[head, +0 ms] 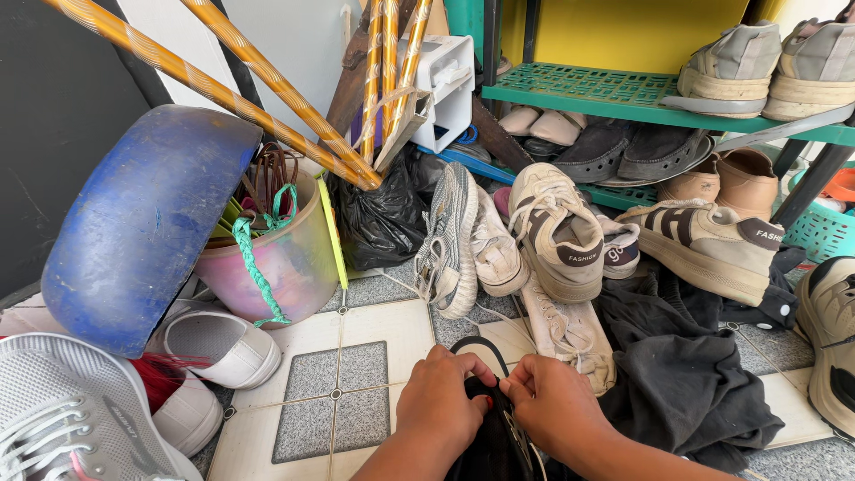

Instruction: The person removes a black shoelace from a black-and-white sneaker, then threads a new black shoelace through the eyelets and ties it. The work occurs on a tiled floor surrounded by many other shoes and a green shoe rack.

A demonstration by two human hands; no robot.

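Head view: tiled floor (356, 374) crowded with heaped sneakers (534, 240), a green shoe rack (614, 93) behind, a pink bucket (285, 258) and tilted blue basin (134, 223) at left. Low centre, a black shoe (490, 445) sits between both hands. Left hand (441, 401) and right hand (552, 405) meet over its opening, fingertips pinching the black rim or lace, apparently to steady it.

a crumpled black plastic bag (385, 218) is seen at far centre. a dark rectangular label (581, 256) is carried on a cream sneaker's (557, 232) tongue, centre.
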